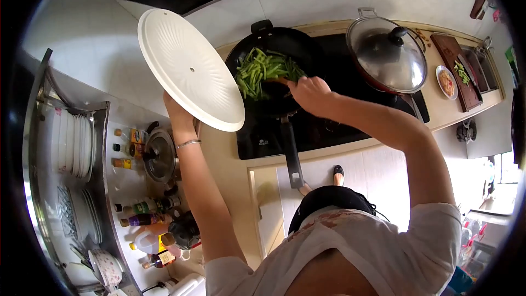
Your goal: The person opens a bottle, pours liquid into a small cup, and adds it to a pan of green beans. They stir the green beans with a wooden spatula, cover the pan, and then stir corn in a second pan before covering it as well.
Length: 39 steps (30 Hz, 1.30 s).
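Note:
My left hand (176, 114) grips a large white round lid (186, 49) from behind and holds it tilted, left of the wok; its fingers are mostly hidden behind it. The lid has a ribbed pattern and a small hole at its middle. My right hand (312, 96) is closed around a brown wooden spatula (280, 80), whose far end reaches into the greens. Cut green vegetables (256, 74) lie in the black wok (298, 43), which stands on the black cooktop (263, 141). The wok's long handle (291, 153) points toward me.
A covered pot (383, 57) with a glass lid stands right of the wok. Farther right are a plate of food (446, 83), a wooden cutting board (457, 77) and a sink (482, 68). Several bottles (145, 205) and a dish rack (76, 142) with plates line the left side.

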Each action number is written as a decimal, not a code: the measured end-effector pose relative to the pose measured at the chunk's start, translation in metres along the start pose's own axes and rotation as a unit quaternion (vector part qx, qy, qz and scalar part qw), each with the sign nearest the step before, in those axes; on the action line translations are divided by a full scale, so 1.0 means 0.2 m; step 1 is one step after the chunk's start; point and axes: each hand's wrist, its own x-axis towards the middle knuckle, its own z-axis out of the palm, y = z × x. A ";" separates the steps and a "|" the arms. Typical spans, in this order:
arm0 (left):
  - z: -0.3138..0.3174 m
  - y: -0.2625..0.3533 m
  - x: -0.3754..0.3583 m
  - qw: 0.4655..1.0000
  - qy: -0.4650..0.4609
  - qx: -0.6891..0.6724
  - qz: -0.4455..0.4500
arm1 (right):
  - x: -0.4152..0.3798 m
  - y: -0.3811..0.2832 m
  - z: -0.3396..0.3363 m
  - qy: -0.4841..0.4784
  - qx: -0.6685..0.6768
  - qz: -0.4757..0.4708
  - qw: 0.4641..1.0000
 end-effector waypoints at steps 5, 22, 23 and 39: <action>0.02 -0.02 0.02 1.000 0.005 0.015 0.020 | 0.09 0.27 -0.17 -0.091 0.068 0.053 0.992; 0.03 0.06 0.00 0.997 0.034 0.062 -0.036 | 0.52 0.73 0.16 -0.184 0.595 0.137 0.770; 0.02 0.06 0.00 0.997 0.036 0.064 -0.039 | 0.49 0.71 0.11 -0.178 0.568 0.121 0.795; 0.04 0.11 0.00 0.993 0.041 0.089 -0.068 | 0.70 0.64 0.03 -0.174 0.472 0.037 0.863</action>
